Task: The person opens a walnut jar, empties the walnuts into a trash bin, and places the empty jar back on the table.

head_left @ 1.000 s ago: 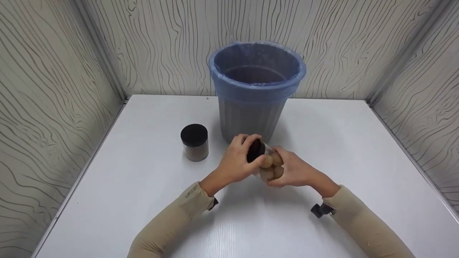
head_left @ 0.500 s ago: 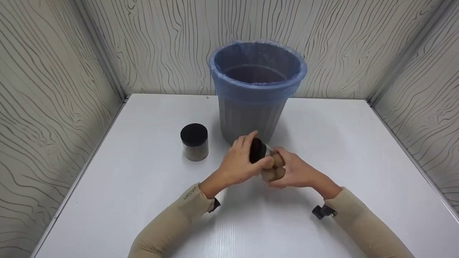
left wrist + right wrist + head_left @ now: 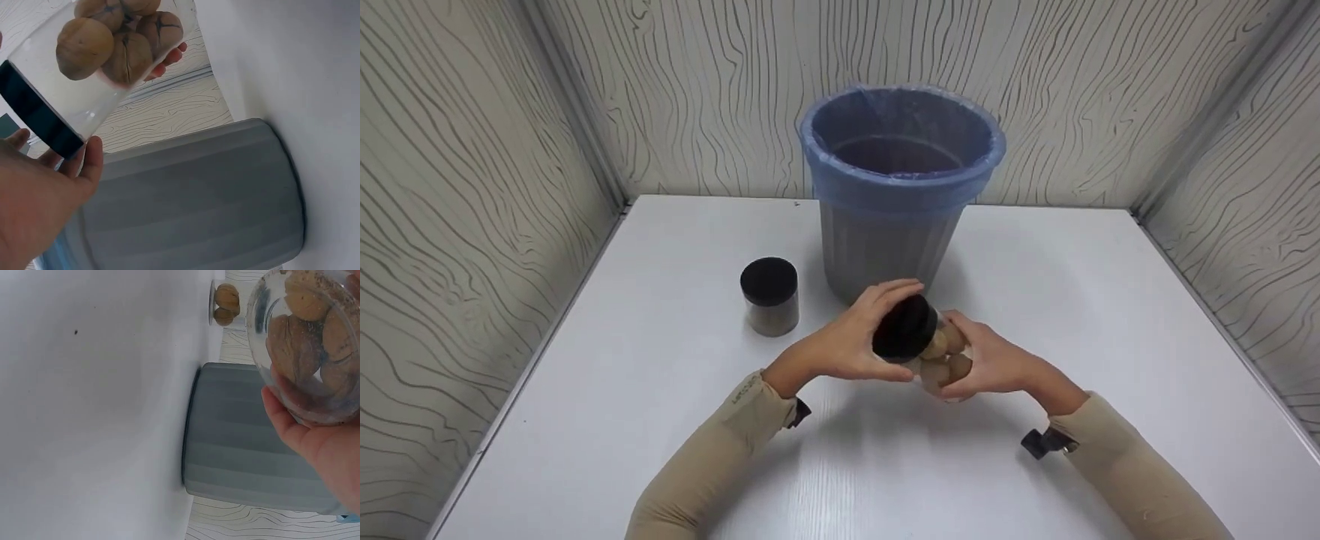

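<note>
The right hand [image 3: 997, 364] is gripping the clear jar [image 3: 941, 360] of walnuts [image 3: 946, 352] above the table [image 3: 660, 375], just in front of the bin [image 3: 892, 225]. The jar is lying tilted, its long axis pointing left and away, so the black lid [image 3: 904, 337] is facing the left hand [image 3: 851, 341], whose fingers are curling around it

Two arms in tan long sleeves, bare hands

The person's left sleeve [image 3: 712, 457] and right sleeve [image 3: 1140, 480] are snug, beige, ribless fabric reaching the wrists. Small grey lettering marks the left cuff [image 3: 746, 388]. A black clamp-like mount [image 3: 1044, 442] sits at the right wrist's 7 o'clock side, and another black fitting [image 3: 797, 412] under the left cuff.
</note>
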A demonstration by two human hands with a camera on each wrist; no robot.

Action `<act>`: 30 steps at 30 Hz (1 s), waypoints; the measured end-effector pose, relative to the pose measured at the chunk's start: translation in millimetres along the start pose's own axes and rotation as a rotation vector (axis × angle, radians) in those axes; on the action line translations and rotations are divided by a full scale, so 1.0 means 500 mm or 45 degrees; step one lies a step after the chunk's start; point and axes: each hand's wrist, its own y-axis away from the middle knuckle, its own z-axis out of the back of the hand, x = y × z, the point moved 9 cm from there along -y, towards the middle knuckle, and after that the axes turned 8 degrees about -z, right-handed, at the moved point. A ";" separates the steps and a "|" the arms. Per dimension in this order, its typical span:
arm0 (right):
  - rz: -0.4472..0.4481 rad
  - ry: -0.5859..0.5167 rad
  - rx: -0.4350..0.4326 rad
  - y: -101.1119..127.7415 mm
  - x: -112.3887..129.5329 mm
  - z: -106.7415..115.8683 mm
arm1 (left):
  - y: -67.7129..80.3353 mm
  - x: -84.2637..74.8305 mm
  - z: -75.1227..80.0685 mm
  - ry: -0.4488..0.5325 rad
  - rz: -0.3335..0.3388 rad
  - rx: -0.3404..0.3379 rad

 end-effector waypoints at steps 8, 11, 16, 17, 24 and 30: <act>0.070 0.007 0.023 0.014 0.053 0.002 | -0.001 -0.001 0.000 0.008 -0.060 -0.027; 0.064 0.013 0.012 0.012 0.052 0.001 | 0.000 0.005 0.000 -0.010 -0.009 -0.037; 0.055 0.039 -0.015 0.008 0.053 0.001 | 0.003 0.015 0.002 -0.067 0.071 -0.072; 0.053 0.046 -0.023 0.007 0.054 0.001 | 0.003 0.017 0.002 -0.077 0.086 -0.080; 0.067 0.072 -0.083 -0.005 -0.003 0.001 | 0.001 0.018 0.007 -0.126 0.126 -0.139; 0.082 0.103 -0.142 -0.006 -0.014 0.002 | -0.004 0.016 0.011 -0.206 0.144 -0.176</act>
